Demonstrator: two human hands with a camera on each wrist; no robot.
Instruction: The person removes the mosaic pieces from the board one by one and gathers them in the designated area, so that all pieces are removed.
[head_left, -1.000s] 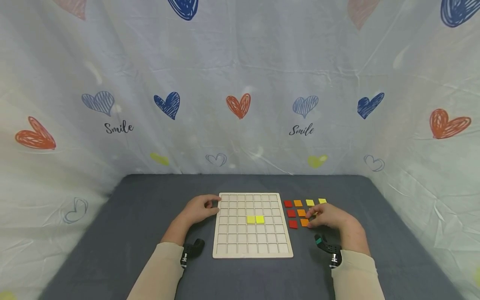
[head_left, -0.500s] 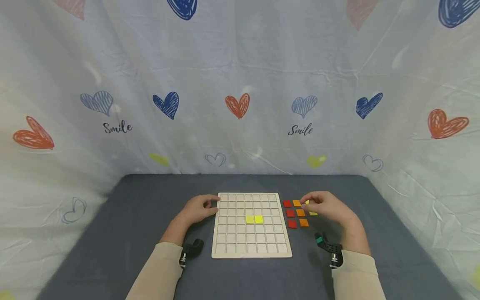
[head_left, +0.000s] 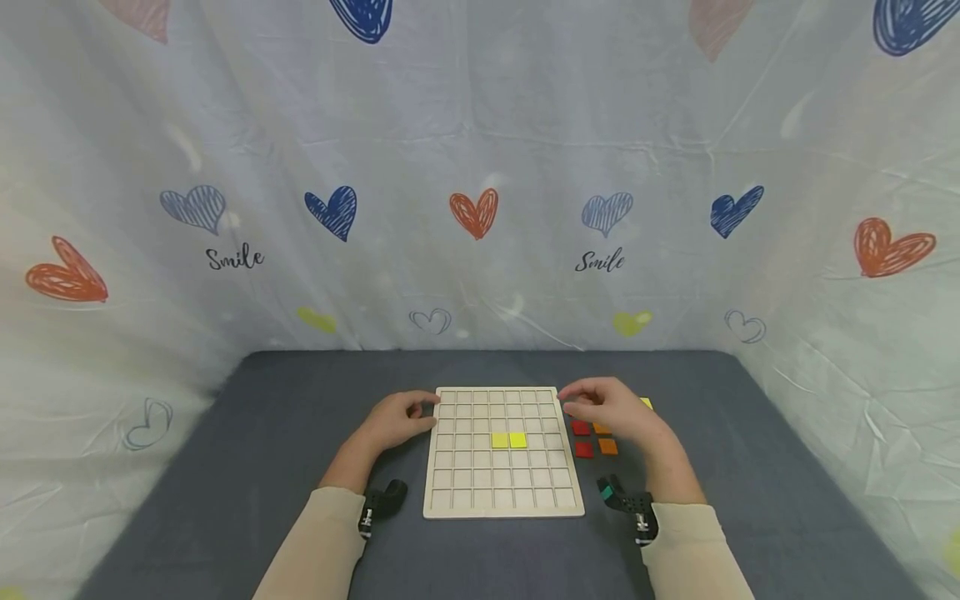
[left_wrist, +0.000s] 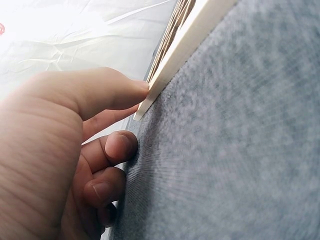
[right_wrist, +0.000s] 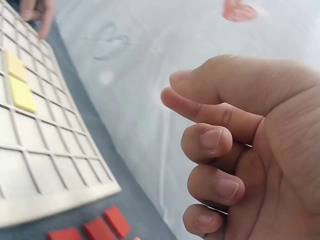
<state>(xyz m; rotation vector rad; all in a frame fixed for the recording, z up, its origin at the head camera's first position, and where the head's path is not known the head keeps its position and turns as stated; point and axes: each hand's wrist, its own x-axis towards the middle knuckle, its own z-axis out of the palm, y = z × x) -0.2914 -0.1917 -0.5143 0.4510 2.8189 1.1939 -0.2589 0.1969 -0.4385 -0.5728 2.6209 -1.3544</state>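
A pale wooden grid board (head_left: 464, 502) lies flat on the table with two yellow square tiles (head_left: 509, 440) side by side near its middle. At the far left corner my left hand (head_left: 399, 418) touches the board's edge with thumb and index fingertips; its other fingers are curled in the left wrist view. My right hand (head_left: 613, 408) is just off the far right corner, above the loose tiles. Its thumb and index tips are close together, and no tile shows between them in the right wrist view. The remaining fingers (right_wrist: 220, 187) hang loosely curled.
Right of the board lie red tiles (head_left: 584, 450), orange tiles (head_left: 608, 447) and a yellow tile (head_left: 646, 403), partly hidden by the right hand. Dark grey cloth (head_left: 322, 367) covers the table. A white curtain (head_left: 525, 100) printed with hearts hangs around it.
My right hand has moved left from the yellow tiles, past the orange and red ones, to the board's far right corner. The left hand and the board stay in place.
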